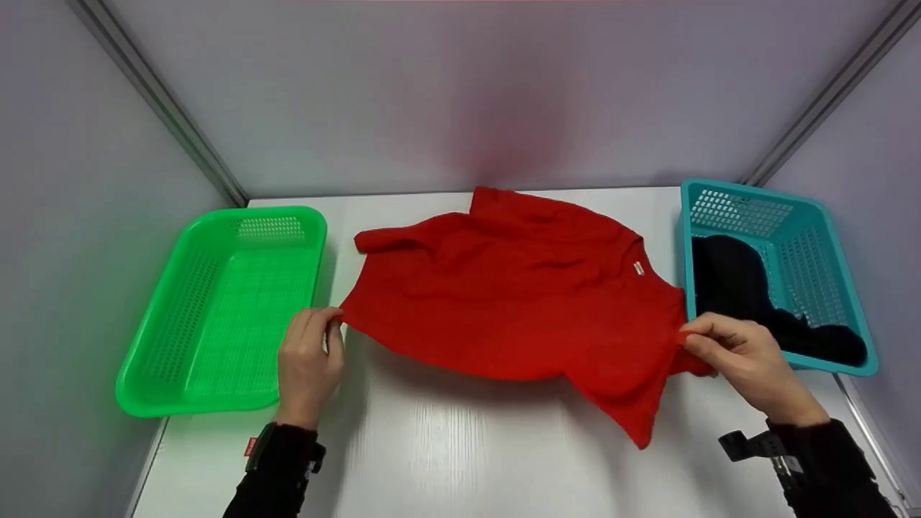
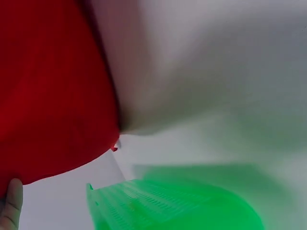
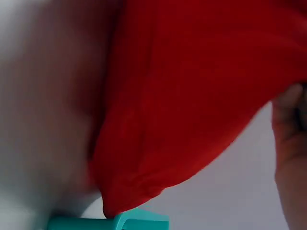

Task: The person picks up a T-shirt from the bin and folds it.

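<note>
A red short-sleeved shirt point(image 1: 496, 302) is spread sideways between both hands, its neckline with a small white label toward the right. My left hand point(image 1: 308, 363) pinches the hem corner at the shirt's left end, beside the green basket. At the shoulder near the neckline, my right hand point(image 1: 748, 363) pinches the fabric between thumb and forefinger. The near edge is lifted and casts a shadow on the table, while one sleeve hangs down to a point in front. In the right wrist view the red cloth point(image 3: 192, 96) drapes from the right hand point(image 3: 290, 143).
On the left stands a green plastic basket point(image 1: 230, 324) with nothing in it. A blue basket point(image 1: 813, 244) at the right holds black cloth point(image 1: 734, 280). The white table point(image 1: 446, 453) backs onto a pale panel point(image 1: 403, 93), with side panels left and right.
</note>
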The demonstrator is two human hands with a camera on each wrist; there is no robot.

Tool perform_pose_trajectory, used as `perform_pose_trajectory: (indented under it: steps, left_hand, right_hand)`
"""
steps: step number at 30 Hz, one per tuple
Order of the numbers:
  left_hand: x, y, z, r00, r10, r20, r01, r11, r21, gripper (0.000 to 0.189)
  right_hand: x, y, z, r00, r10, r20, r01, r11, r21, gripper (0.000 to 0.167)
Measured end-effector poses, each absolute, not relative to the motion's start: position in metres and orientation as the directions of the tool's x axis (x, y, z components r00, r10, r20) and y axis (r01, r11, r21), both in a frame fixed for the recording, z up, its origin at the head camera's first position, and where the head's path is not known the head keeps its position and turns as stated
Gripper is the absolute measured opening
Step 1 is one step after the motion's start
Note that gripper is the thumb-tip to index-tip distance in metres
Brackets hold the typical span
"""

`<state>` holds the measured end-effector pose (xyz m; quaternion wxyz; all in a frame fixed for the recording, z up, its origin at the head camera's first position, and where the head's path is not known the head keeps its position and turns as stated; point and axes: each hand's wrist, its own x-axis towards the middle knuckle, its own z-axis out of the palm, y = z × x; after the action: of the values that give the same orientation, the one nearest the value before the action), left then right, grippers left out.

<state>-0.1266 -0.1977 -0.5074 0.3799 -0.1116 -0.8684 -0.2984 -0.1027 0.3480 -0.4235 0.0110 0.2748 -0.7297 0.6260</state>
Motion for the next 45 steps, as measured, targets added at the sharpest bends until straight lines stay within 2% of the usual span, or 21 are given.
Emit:
perform_pose_trajectory:
  steps: [4,6,9,12,16,23,28,33,36,41,43,45]
  left_hand:
    - [-0.124,-0.198,-0.510,-0.677,-0.009,0.736,0.445,0.791,0.419,0.008]
    - [-0.125,-0.198,-0.512,-0.676,-0.005,0.737,0.445,0.794,0.414,0.009]
    - [-0.128,-0.197,-0.514,-0.708,-0.018,0.706,0.405,0.808,0.427,0.008]
    - [-0.134,-0.195,-0.514,-0.774,-0.063,0.630,0.307,0.833,0.460,0.007]
    - [-0.144,-0.194,-0.515,-0.868,-0.134,0.478,0.133,0.865,0.484,0.010]
    - [-0.157,-0.195,-0.520,-0.937,-0.205,0.283,-0.058,0.890,0.453,0.016]
    - [-0.168,-0.192,-0.526,-0.951,-0.215,0.220,-0.093,0.882,0.461,0.015]
    - [-0.179,-0.188,-0.532,-0.956,-0.210,0.204,-0.095,0.882,0.462,0.013]
    - [-0.184,-0.186,-0.537,-0.953,-0.232,0.193,-0.115,0.870,0.480,0.013]
    - [-0.185,-0.178,-0.544,-0.946,-0.289,0.148,-0.175,0.836,0.520,0.025]
    - [-0.182,-0.172,-0.547,-0.948,-0.287,0.138,-0.184,0.848,0.498,0.031]
    - [-0.179,-0.167,-0.552,-0.959,-0.232,0.165,-0.140,0.888,0.437,0.030]
  right_hand:
    - [-0.104,0.353,-0.422,-0.841,-0.498,0.211,-0.297,0.098,-0.950,0.028]
    - [-0.106,0.354,-0.423,-0.854,-0.494,0.162,-0.273,0.161,-0.948,0.025]
    - [-0.112,0.352,-0.424,-0.913,-0.390,0.122,-0.253,0.304,-0.919,0.015]
    - [-0.124,0.350,-0.426,-0.965,-0.232,0.122,-0.223,0.483,-0.847,0.009]
    - [-0.143,0.349,-0.429,-0.988,-0.065,0.140,-0.150,0.600,-0.786,0.021]
    - [-0.174,0.346,-0.437,-0.995,0.052,0.084,-0.042,0.549,-0.835,0.031]
    - [-0.190,0.341,-0.441,-0.996,0.091,0.004,0.043,0.502,-0.864,0.035]
    - [-0.203,0.333,-0.447,-0.996,0.082,-0.041,0.074,0.463,-0.883,0.036]
    - [-0.212,0.325,-0.453,-0.994,0.096,-0.044,0.082,0.436,-0.896,0.038]
    - [-0.217,0.314,-0.466,-0.995,0.098,-0.010,0.059,0.510,-0.858,0.048]
    - [-0.215,0.311,-0.475,-0.998,0.064,0.030,0.011,0.565,-0.825,0.050]
    - [-0.211,0.309,-0.487,-0.996,0.028,0.089,-0.054,0.611,-0.790,0.044]
